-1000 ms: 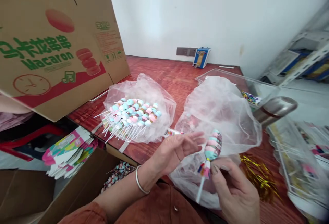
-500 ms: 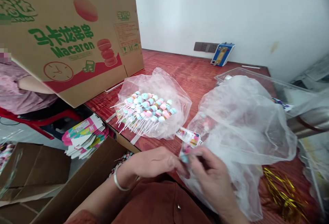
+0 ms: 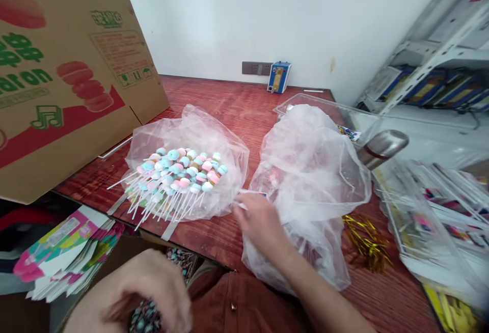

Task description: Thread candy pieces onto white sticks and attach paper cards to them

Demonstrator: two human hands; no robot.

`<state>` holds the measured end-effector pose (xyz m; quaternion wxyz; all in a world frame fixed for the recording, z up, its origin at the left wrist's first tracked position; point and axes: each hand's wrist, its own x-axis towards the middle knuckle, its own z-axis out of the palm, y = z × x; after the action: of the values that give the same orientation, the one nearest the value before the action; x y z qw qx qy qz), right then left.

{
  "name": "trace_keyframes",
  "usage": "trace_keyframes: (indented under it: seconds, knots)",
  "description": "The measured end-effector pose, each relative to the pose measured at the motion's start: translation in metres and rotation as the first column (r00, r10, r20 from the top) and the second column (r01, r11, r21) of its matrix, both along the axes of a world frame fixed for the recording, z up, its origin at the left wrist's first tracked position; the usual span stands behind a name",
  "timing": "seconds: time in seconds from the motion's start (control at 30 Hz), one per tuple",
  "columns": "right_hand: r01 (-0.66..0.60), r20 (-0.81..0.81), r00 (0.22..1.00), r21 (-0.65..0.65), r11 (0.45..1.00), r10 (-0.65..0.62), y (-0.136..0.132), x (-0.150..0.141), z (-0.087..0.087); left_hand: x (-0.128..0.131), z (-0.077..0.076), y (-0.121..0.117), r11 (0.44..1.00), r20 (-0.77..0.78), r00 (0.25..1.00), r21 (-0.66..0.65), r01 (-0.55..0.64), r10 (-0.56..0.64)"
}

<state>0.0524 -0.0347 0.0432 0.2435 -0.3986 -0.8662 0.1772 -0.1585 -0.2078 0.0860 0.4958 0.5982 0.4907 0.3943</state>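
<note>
My right hand (image 3: 262, 223) reaches over the table edge. Its fingertips are pinched on a small printed card (image 3: 254, 192) between the two clear bags. Low on the left, my left hand (image 3: 153, 284) is smeared by motion above an open carton, and its fingers are unclear. Wrapped pink-and-blue candy sticks (image 3: 146, 315) show in the carton below it. Marshmallow sticks (image 3: 183, 172), pink, blue and white on white sticks, lie piled on an opened clear plastic bag (image 3: 221, 139) left of my right hand. A crumpled clear bag (image 3: 305, 170) lies beyond my right hand.
A large Macaron carton (image 3: 76, 99) stands at the left, above folded printed cards (image 3: 72, 251). Gold tinsel ties (image 3: 367, 244), a steel flask (image 3: 384, 147) and a clear tray of printed cards (image 3: 431, 211) are at the right. A blue box (image 3: 279, 77) stands by the wall.
Both hands held or handled a wrapped marshmallow stick earlier; it is no longer visible. My left hand has moved down-left over the carton. My right hand has moved to the printed card. The view has shifted.
</note>
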Motion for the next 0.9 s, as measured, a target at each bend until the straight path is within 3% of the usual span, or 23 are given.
trace_keyframes:
  seconds: [0.07, 0.13, 0.23, 0.3, 0.37, 0.47, 0.57, 0.63, 0.7, 0.77, 0.9]
  knots:
    - [0.253, 0.208, 0.947, -0.02, 0.967, -0.243, 0.031, 0.026, -0.01, 0.026, -0.001, 0.05, 0.98, 0.159, 0.972, -0.068, 0.187, -0.175]
    - [0.318, 0.269, 0.915, -0.025, 0.948, -0.3, 0.051, 0.039, -0.025, 0.053, -0.012, 0.091, 0.929, 0.272, 0.925, -0.183, 0.321, -0.266]
    - [0.308, 0.28, 0.916, -0.033, 0.951, -0.287, 0.06, 0.039, -0.042, 0.087, -0.044, 0.13, 0.948, 0.343, 0.939, -0.304, 0.09, 0.021]
    - [0.291, 0.277, 0.921, -0.03, 0.956, -0.272, 0.058, 0.037, -0.045, 0.104, -0.067, 0.143, 0.914, 0.395, 0.895, -0.404, -0.034, 0.208]
    - [0.268, 0.276, 0.927, -0.021, 0.963, -0.253, 0.055, 0.038, -0.042, 0.115, -0.083, 0.15, 0.851, 0.465, 0.815, -0.522, -0.062, 0.345]
    - [0.212, 0.238, 0.948, 0.03, 0.977, -0.213, 0.055, 0.045, -0.033, 0.129, -0.091, 0.156, 0.797, 0.622, 0.649, -0.602, 0.041, 0.437]
    - [0.141, 0.104, 0.984, 0.044, 0.989, -0.145, 0.057, 0.056, -0.024, 0.142, -0.092, 0.167, 0.811, 0.788, 0.373, -0.569, 0.137, 0.49]
    - [0.121, -0.022, 0.992, -0.021, 0.992, -0.122, 0.057, 0.065, -0.017, 0.151, -0.092, 0.177, 0.82, 0.828, 0.196, -0.554, 0.141, 0.525]
    - [0.131, -0.152, 0.977, -0.12, 0.984, -0.148, 0.057, 0.074, -0.009, 0.159, -0.093, 0.187, 0.822, 0.831, 0.097, -0.556, 0.122, 0.548]
    - [0.156, -0.27, 0.938, -0.232, 0.96, -0.217, 0.055, 0.083, -0.003, 0.165, -0.091, 0.194, 0.823, 0.827, 0.083, -0.562, 0.085, 0.556]
    - [0.114, -0.479, 0.803, -0.46, 0.88, -0.355, 0.049, 0.092, -0.005, 0.175, -0.082, 0.198, 0.812, 0.791, 0.188, -0.58, -0.07, 0.581]
